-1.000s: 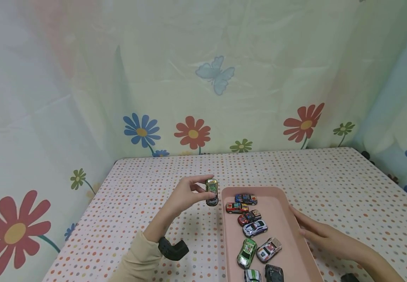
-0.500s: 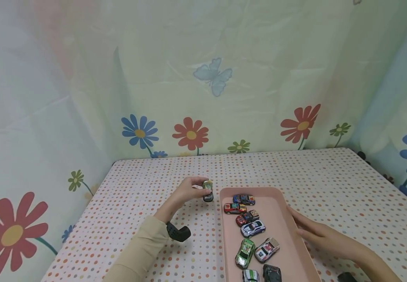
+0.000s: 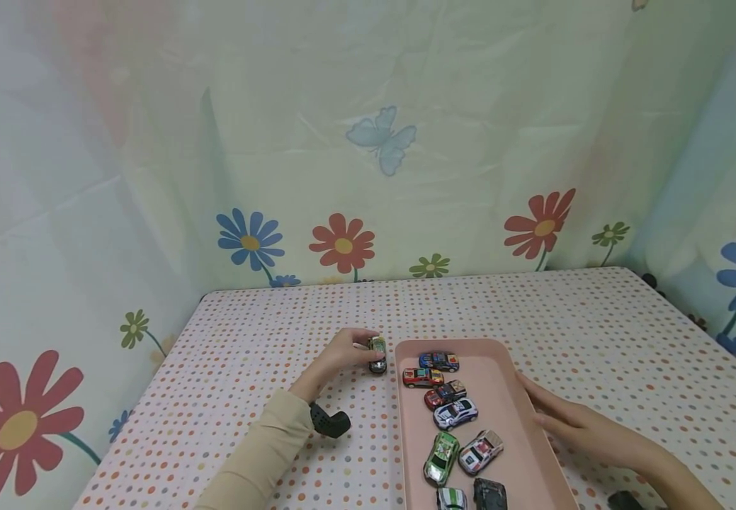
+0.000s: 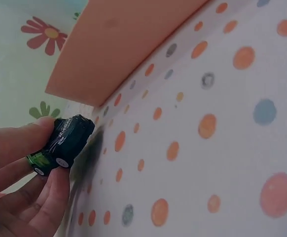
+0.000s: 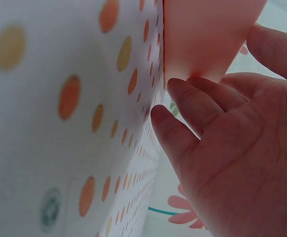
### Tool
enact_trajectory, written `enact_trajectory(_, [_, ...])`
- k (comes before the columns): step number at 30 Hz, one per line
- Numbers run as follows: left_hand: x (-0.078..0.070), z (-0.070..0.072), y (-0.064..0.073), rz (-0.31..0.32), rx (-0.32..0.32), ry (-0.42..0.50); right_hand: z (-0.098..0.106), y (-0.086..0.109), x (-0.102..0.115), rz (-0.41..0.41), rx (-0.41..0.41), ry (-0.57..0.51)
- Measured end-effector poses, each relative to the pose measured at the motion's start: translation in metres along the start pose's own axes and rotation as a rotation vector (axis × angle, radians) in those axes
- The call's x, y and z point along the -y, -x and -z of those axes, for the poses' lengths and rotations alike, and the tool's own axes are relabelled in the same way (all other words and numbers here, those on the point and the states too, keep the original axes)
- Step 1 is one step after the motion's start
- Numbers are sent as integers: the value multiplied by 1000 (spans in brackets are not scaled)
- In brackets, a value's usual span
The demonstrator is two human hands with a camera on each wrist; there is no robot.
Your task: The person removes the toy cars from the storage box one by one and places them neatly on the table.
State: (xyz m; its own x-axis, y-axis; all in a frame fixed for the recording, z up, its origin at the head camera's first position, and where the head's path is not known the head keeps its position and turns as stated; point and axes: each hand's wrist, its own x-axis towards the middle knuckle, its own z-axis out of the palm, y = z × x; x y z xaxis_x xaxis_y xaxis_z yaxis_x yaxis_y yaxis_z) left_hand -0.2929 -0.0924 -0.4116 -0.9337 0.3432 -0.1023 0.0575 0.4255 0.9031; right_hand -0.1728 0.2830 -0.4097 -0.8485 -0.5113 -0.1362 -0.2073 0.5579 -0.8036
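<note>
My left hand (image 3: pixel 341 352) pinches a small green-and-black toy car (image 3: pixel 377 356) between thumb and fingers, low over the table just left of the pink tray (image 3: pixel 491 386). In the left wrist view the toy car (image 4: pixel 69 140) shows its dark end and wheels, close to the spotted cloth. My right hand (image 3: pixel 574 423) rests against the tray's right side. Its fingers are fairly straight, with fingertips (image 5: pixel 178 88) at the outer tray wall (image 5: pixel 207 42) in the right wrist view.
Several toy cars lie in the tray, among them a blue one (image 3: pixel 439 362), a red one (image 3: pixel 423 377), a white one (image 3: pixel 455 414) and a green one (image 3: pixel 441 458). The table has a dotted cloth (image 3: pixel 265 322); a flowered curtain (image 3: pixel 457 142) hangs behind it.
My left hand has carried the toy car slightly left and then down toward the table, away from the tray's edge. My right hand stays against the tray.
</note>
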Motion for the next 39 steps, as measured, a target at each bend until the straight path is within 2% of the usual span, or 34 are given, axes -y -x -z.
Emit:
enact_trajectory(4, [2, 1, 1, 4, -8, 6, 0, 0, 0, 4, 0, -1])
enact_trajectory(7, [3, 2, 2, -7, -15, -25, 0, 1, 0, 7, 5, -5])
enact_trajectory(14, [1, 5, 1, -98, -24, -300, 0, 2, -1, 24, -1, -2])
enact_trajectory(16, [1, 5, 1, -111, -15, -331, 0, 2, -2, 22, 0, -3])
enact_trajectory(27, [9, 8, -4, -142, 7, -364, 0, 3, -2, 30, -3, -12])
enact_trajectory(34, [10, 9, -4, -175, 17, -371, 0, 2, 2, 7, 0, -28])
enact_trajectory(39, [7, 10, -1, -180, -6, -396, 0, 2, 2, 9, 0, -23])
